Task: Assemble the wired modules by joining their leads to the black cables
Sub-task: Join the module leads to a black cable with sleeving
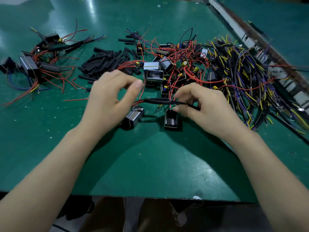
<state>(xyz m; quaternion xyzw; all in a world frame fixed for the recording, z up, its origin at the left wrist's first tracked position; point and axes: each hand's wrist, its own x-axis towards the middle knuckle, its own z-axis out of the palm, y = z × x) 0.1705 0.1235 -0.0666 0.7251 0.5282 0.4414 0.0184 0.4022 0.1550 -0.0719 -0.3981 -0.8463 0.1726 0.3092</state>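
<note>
My right hand (202, 107) pinches a black sleeved cable (160, 101) that runs leftward, with red leads coming out of its left end. Below that cable lie two modules on the green table: a silver-sided one (133, 118) tilted at the left and a black upright one (171, 120) by my right thumb. My left hand (110, 97) hovers left of the cable with fingers loosely curled, thumb and forefinger close together near a thin red lead (142, 93); whether it pinches that lead is unclear.
A heap of modules with red leads (173, 64) lies just beyond my hands. Black sleeve pieces (107, 59) are piled to its left, a tangle of black, yellow and purple cables (242, 76) at the right. Assembled modules (38, 62) sit far left. Table edge (133, 196) near me.
</note>
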